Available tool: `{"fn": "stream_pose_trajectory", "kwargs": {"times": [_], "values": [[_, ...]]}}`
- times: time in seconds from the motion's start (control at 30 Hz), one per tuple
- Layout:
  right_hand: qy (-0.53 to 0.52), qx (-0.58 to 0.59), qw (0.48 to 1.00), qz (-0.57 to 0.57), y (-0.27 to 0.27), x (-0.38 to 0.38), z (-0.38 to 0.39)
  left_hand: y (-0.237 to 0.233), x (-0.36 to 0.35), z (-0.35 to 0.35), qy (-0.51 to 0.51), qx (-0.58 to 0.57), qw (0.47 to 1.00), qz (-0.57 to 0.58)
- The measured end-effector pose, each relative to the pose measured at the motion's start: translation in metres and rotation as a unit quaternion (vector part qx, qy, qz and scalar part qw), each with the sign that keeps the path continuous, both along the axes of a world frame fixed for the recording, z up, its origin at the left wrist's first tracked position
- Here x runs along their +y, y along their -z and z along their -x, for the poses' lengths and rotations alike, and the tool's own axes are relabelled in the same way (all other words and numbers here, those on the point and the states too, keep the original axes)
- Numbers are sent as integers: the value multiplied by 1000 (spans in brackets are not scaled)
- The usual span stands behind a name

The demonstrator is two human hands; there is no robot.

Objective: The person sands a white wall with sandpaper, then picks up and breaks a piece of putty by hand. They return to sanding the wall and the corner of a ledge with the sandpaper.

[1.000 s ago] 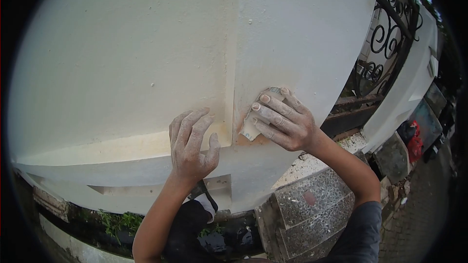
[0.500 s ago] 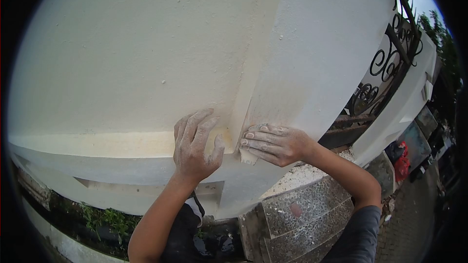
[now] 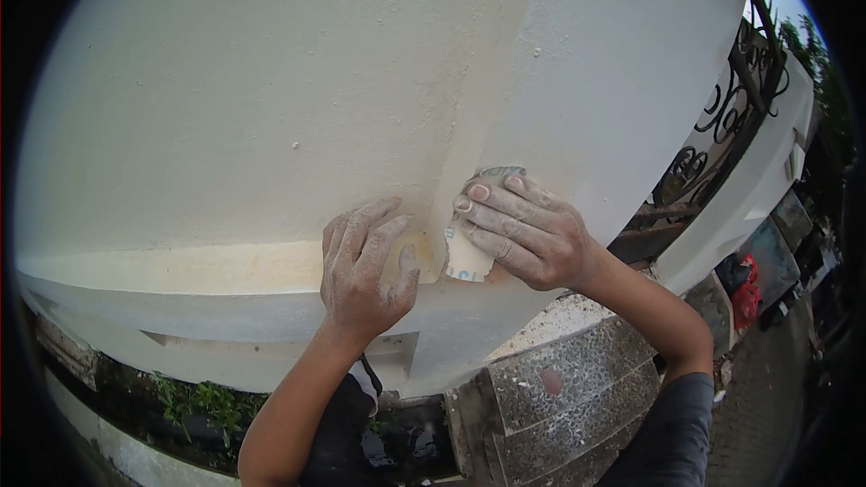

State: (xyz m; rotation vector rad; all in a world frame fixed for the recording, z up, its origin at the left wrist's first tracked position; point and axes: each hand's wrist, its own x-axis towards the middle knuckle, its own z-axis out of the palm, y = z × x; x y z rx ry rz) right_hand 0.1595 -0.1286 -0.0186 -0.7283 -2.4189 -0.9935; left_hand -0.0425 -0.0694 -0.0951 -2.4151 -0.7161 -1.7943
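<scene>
My right hand, coated in white dust, presses a piece of sandpaper flat against the white wall, just right of a vertical raised edge. The sheet's pale, printed back shows below and above my fingers. My fingers lie together over the sheet and cover its middle. My left hand, also dusty, rests on the wall's pale ledge with fingers bent and spread. Nothing shows in it.
Below are a speckled stone step, a dark ditch with water, and green plants. A black wrought-iron fence stands to the right. Further right lies a red plastic bag beside a paved road.
My right hand has moved up the wall with the sandpaper, and more of the sheet shows. My left hand has stayed in nearly the same place.
</scene>
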Motion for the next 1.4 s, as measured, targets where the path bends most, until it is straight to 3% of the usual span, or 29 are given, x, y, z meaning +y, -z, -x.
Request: {"fn": "stream_pose_trajectory", "kwargs": {"times": [0.07, 0.1, 0.23, 0.37, 0.47, 0.53, 0.57, 0.6, 0.7, 0.73, 0.8, 0.87, 0.93, 1.03, 1.17, 1.27, 1.33, 1.4], "values": [[-22, -34, 991, 124, 53, -3, -3, -1, 1, 0, 4, -6, 1000, -15], [-31, -122, 989, 83, 50, -1, -7, -1, 0, 0, 3, 1, 1000, -20], [-6, -6, 999, -33, -23, 0, 0, -4, 2, -2, -9, 22, 999, -32], [-43, -51, 993, 94, 57, -3, -4, -1, 0, -1, 0, 24, 999, -28], [-53, -106, 991, 65, 38, 2, -6, -2, -1, -1, -3, 32, 999, -36], [1, 16, 998, -56, -14, 2, 1, -4, 0, -2, -7, 28, 999, -30], [4, 46, 997, -61, -15, 2, 5, -3, 0, -3, -8, 24, 999, -23], [8, 76, 995, -62, -12, 1, 9, -1, -1, -4, -4, 17, 1000, -16], [-32, -34, 993, 104, 64, -3, 6, -2, 1, -1, 3, 7, 1000, -19], [-34, -39, 995, 81, 68, -1, -2, -1, 1, -1, 2, 12, 1000, -23], [-38, -47, 998, 36, 35, 2, 1, -1, 1, -2, -2, 16, 1000, -26], [-5, 16, 999, -45, -12, 4, 5, 1, 2, -3, -7, 15, 1000, -19], [16, 74, 997, -29, 2, -1, 15, 3, 2, -4, 0, -5, 1000, -3], [-27, -30, 994, 103, 81, -4, 2, 4, 3, -1, 5, -9, 1000, -7], [-11, 20, 999, -37, 3, 5, 2, 0, 3, -3, -2, 7, 1000, -21], [-2, 114, 993, -43, 15, 5, 11, 0, 5, -4, 8, -18, 1000, -10], [-14, 25, 995, 96, 68, -2, 1, 1, 2, -1, 16, 2, 1000, -12], [0, -1, 998, 64, 67, -1, -8, -1, 1, -1, 13, 17, 999, -27]]}}
